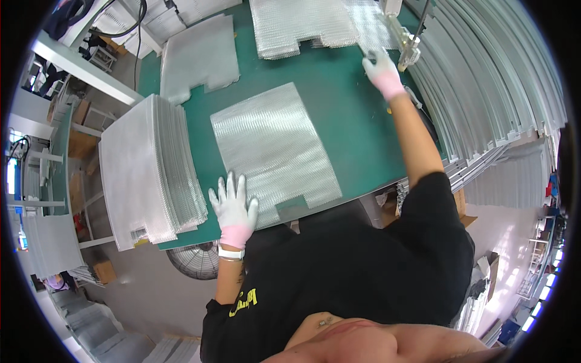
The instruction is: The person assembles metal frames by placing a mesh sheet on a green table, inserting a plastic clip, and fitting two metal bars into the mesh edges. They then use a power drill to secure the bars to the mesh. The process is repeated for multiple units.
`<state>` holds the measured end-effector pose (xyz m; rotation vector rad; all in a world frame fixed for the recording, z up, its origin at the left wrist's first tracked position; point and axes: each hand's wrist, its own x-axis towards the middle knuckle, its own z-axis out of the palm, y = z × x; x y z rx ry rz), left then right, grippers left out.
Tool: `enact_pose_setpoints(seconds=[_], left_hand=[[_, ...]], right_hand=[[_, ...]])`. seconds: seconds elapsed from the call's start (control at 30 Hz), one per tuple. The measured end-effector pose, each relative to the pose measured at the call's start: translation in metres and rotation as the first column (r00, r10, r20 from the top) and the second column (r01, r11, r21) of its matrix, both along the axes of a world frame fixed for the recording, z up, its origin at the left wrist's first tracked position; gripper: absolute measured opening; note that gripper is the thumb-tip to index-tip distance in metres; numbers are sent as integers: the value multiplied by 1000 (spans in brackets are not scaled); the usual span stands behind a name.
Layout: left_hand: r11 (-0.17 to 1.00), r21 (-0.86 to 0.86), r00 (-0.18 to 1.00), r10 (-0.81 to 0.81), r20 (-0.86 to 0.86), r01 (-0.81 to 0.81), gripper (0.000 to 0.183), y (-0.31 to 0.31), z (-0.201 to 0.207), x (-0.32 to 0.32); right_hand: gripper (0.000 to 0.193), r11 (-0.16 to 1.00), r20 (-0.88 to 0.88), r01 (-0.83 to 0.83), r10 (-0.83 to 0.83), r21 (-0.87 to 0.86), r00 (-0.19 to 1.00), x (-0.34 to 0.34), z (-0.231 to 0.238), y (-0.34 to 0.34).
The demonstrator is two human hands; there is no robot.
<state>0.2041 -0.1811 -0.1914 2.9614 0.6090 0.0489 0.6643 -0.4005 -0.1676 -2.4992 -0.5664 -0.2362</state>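
Observation:
A silver mesh-textured sheet [272,133] with a notch in its near edge lies on the green tabletop [357,151]. My left hand [233,206], in a white glove with a pink cuff, rests on its near left edge, open with fingers spread. At the far right of the table is my outstretched right hand [383,71], gloved the same way. Its thumb and fingers are apart at the near edge of a narrow pile of shiny textured sheets [370,27]. The fingertips blend with the silver, so firm contact cannot be made out.
Stacked mesh sheets [130,169] stand at the table's left edge. More lie at the far left [200,54] and far middle [299,27]. A metal fixture [411,48] rises beside my right hand. Rows of panels [484,78] fill the right side. A round fan [193,260] sits below the table.

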Motion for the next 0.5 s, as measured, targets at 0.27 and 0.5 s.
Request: enact_pose_setpoints(seconds=[0.27, 0.5], left_hand=[[999, 10, 999, 37, -4, -37, 67, -5, 2, 1], [1000, 17, 1000, 1, 21, -1, 67, -2, -1, 5]], right_hand=[[61, 974, -353, 136, -192, -179, 916, 143, -37, 21], [57, 929, -198, 52, -132, -366, 971, 162, -29, 1]])
